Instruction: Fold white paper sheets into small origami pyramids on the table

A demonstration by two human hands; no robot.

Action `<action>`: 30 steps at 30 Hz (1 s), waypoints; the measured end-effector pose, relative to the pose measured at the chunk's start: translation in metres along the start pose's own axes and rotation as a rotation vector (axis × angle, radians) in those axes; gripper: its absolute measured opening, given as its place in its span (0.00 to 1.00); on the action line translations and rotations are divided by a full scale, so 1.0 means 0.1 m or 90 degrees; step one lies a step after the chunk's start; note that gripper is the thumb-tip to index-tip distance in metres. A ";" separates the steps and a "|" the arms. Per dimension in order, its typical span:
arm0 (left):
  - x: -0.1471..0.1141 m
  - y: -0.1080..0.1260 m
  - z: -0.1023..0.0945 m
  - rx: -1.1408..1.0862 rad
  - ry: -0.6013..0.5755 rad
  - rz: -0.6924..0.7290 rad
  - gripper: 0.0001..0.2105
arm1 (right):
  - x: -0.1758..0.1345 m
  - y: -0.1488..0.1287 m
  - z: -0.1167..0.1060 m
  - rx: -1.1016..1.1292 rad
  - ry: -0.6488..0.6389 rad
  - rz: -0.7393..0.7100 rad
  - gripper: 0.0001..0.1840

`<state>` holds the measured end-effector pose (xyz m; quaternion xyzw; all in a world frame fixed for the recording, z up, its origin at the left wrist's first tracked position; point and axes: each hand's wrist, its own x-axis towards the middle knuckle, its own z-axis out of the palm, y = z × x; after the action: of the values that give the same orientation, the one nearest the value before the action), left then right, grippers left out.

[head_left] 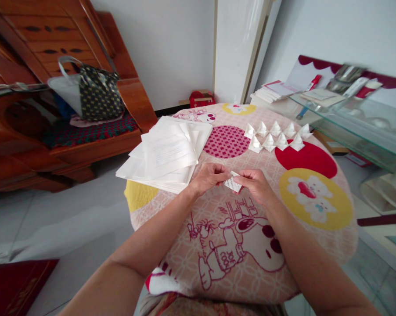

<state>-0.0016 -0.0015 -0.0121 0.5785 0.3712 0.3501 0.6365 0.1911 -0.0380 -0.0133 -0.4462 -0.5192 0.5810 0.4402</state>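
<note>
A small folded piece of white paper (232,182) with printed lines is held between my two hands, above the middle of the round table. My left hand (211,176) pinches its left edge. On its right side, the thumb and fingers of my right hand (252,181) grip it. Beyond my hands to the right stand several folded white paper shapes (269,142) with pointed tops, set out in two rows. Left of my hands lies a loose stack of white paper sheets (168,153), the top one printed.
A patterned cloth (224,272) covers the table. To the right stands a glass shelf (346,127) with papers and metal bowls. A wooden bench (95,149) on the left carries a dark patterned bag (99,94). A red box (200,99) is on the floor behind.
</note>
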 end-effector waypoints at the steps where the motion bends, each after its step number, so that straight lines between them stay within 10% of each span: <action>1: 0.00 0.00 0.00 -0.001 -0.003 0.000 0.17 | 0.00 0.00 0.01 -0.005 0.005 0.001 0.19; 30: -0.05 0.08 -0.05 0.008 -0.136 -0.163 0.06 | -0.02 0.01 -0.04 -0.025 0.023 0.006 0.21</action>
<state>-0.0090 -0.0027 -0.0040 0.5647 0.3742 0.2005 0.7078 0.1957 -0.0388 -0.0140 -0.4677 -0.5203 0.5649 0.4376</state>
